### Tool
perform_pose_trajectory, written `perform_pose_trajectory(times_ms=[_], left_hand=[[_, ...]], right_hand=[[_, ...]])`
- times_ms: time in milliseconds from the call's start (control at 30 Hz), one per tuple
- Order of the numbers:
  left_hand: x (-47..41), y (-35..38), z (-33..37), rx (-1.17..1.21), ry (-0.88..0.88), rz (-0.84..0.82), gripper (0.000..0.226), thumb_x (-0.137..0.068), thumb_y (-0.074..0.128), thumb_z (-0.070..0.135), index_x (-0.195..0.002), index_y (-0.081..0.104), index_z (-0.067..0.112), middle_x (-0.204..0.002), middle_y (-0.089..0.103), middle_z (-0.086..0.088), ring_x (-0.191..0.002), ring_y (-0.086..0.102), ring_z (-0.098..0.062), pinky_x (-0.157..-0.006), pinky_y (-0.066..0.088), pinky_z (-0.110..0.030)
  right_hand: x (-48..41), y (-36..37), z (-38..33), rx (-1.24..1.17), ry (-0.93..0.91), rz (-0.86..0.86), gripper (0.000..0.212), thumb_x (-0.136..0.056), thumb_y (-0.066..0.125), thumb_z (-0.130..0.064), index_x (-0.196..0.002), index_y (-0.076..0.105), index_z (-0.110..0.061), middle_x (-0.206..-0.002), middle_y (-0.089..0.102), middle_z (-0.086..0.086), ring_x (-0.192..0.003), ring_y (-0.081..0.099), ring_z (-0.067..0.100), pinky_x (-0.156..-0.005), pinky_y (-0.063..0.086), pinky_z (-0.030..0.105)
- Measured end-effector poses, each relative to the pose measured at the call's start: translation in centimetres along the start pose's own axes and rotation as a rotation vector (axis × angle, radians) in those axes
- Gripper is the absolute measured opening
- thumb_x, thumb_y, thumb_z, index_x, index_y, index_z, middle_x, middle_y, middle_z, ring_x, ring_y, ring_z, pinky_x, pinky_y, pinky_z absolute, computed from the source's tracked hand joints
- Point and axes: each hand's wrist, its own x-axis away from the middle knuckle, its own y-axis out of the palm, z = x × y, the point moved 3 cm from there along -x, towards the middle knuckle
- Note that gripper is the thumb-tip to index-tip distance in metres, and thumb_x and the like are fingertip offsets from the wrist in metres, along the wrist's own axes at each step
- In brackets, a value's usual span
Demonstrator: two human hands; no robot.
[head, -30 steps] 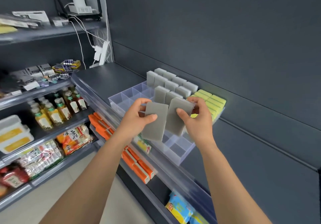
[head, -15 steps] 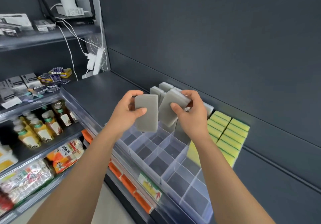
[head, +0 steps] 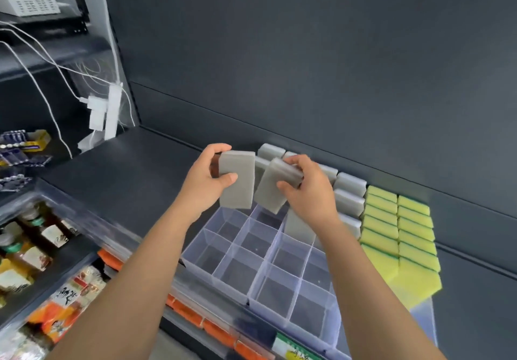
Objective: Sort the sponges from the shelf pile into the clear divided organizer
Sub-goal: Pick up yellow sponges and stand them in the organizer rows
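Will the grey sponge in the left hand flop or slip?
Probably keeps its shape: the grey sponge hangs straight, pinched high up by the left hand. Likely light, held by thumb and fingers alone. Matte face, probably not slippery.

The scene is seen from one head-worn wide-angle camera, pointed forward and down, close above the clear divided organizer (head: 267, 263) on the shelf (head: 126, 169).

Both bare forearms reach forward, hands side by side; left hand (head: 206, 182) grips upright grey sponge (head: 240, 192), right hand (head: 311, 195) grips tilted grey sponge (head: 268, 193)
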Motion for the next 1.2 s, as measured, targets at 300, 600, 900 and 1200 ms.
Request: perform_pose_trajectory(times_ms=[300, 600, 900, 1200], left_hand=[[-2.2, 0.9, -1.5, -0.068, 0.031, -0.175, 0.055, -0.081, 0.067, 0.008, -0.104, 0.049, 0.055, -0.105, 0.060, 0.019, -0.099, 0.060, -0.010, -0.085, 0.052, -0.037], [-2.3, 1.1, -1.9, -0.206, 0.076, -0.258, 0.052, -0.083, 0.064, 0.004, -0.111, 0.047, 0.045, -0.106, 0.058, 0.017, -0.096, 0.060, -0.010, -0.087, 0.052, -0.039], [-2.3, 1.7, -4.2, -0.412, 0.088, -0.327, 0.048, -0.086, 0.062, 0.006, -0.110, 0.042, 0.042, -0.103, 0.056, 0.010, -0.078, 0.057, -0.012, -0.065, 0.044, -0.024], [-2.4, 2.3, -4.6, -0.631, 0.228, -0.265, 0.050, -0.088, 0.062, 0.008, -0.132, 0.044, 0.022, -0.129, 0.047, 0.003, -0.090, 0.048, -0.013, -0.075, 0.039, -0.024]], right_hand=[[1.0, 2.0, 0.4, 0.295, 0.082, -0.044, 0.041, -0.080, 0.067, -0.021, -0.117, 0.052, -0.026, -0.118, 0.058, -0.003, -0.098, 0.058, 0.024, -0.095, 0.038, 0.039], [0.9, 3.4, 0.8, 0.609, 0.007, -0.073, 0.042, -0.078, 0.068, -0.030, -0.119, 0.055, -0.031, -0.114, 0.062, -0.006, -0.109, 0.052, 0.021, -0.090, 0.028, 0.037], [1.2, 3.6, 1.2, 0.602, -0.006, -0.066, 0.044, -0.079, 0.068, -0.031, -0.121, 0.054, -0.030, -0.118, 0.060, -0.005, -0.109, 0.051, 0.022, -0.090, 0.031, 0.035], [1.4, 3.7, 1.2, 0.582, -0.018, -0.057, 0.044, -0.081, 0.067, -0.029, -0.123, 0.054, -0.027, -0.118, 0.060, -0.004, -0.108, 0.050, 0.022, -0.091, 0.034, 0.034]])
